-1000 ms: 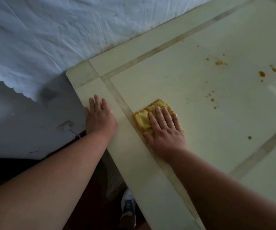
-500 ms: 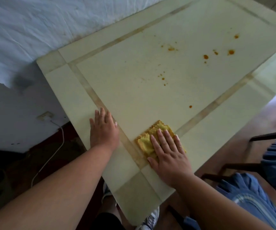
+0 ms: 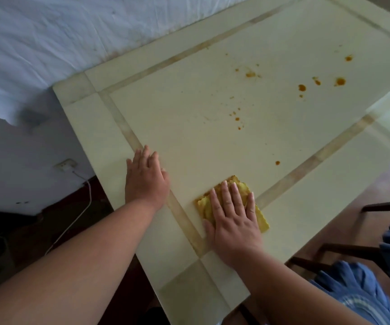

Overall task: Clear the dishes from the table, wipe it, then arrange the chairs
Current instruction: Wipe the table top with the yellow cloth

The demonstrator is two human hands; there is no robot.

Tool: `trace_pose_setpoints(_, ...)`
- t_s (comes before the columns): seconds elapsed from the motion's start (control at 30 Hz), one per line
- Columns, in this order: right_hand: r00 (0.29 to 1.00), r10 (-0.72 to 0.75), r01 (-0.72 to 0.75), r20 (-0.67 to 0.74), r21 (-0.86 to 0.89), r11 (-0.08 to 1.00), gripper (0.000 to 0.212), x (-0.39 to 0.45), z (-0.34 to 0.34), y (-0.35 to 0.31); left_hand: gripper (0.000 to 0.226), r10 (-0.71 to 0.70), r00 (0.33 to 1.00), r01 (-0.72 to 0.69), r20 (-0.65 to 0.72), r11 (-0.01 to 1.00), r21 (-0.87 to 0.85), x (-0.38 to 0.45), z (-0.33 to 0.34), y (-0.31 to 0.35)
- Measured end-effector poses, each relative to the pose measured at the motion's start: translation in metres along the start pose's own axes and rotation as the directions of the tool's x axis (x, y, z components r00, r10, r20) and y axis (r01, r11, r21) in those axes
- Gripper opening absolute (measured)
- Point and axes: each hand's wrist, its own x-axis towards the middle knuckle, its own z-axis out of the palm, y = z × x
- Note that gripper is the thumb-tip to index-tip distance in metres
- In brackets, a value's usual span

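Note:
A pale cream table [image 3: 212,118] with tan inlay strips fills the middle of the view. My right hand [image 3: 233,216] presses flat on a folded yellow cloth [image 3: 263,222] near the table's near corner, fingers spread over it. My left hand [image 3: 146,179] lies palm down on the tabletop to the left of the cloth, holding nothing. Several orange food stains [image 3: 303,87] dot the table farther away, toward the upper right. No dishes are in view.
A white sheet [image 3: 72,38] borders the table's far edge. A wall socket with a white cable [image 3: 81,207] sits low on the left. Dark chair frames [image 3: 376,207] with blue fabric [image 3: 358,292] stand at the lower right beside the table.
My right hand and the cloth have slid along the table toward its near corner. My left hand has shifted the same way along the left border. The view has swung, showing the chairs.

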Motion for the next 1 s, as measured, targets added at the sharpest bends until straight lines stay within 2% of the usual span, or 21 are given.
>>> trace_pose_setpoints(0.3, 0.999, 0.017, -0.018, -0.03, -0.019, 1.0, 0.08, 0.141, -0.035, -0.044, 0.057, 0.122, 0.987, -0.121, -0.101, 0.992, 0.018, 0.13, -0.015, -0.049)
trace_pose_setpoints(0.53, 0.998, 0.032, -0.034, -0.062, -0.028, 0.999, 0.078, 0.264, -0.064, -0.086, 0.061, 0.032, 0.988, -0.038, -0.152, 0.998, -0.042, 0.23, -0.019, -0.091)
trace_pose_setpoints(0.7, 0.993, 0.092, -0.094, -0.076, -0.019, 0.995, 0.078, 0.347, -0.089, -0.103, 0.071, 0.073, 0.985, -0.071, -0.154, 0.997, 0.023, 0.229, -0.01, -0.09)
trace_pose_setpoints(0.8, 0.988, 0.124, -0.126, -0.095, -0.012, 0.992, 0.078, 0.396, -0.103, -0.115, 0.072, 0.09, 0.988, -0.083, -0.125, 0.995, 0.057, 0.233, -0.008, -0.094)
trace_pose_setpoints(1.0, 0.982, 0.159, -0.159, -0.106, 0.004, 0.987, 0.078, 0.468, -0.125, -0.13, 0.07, 0.106, 0.98, -0.095, -0.169, 0.993, 0.076, 0.234, -0.001, -0.094)
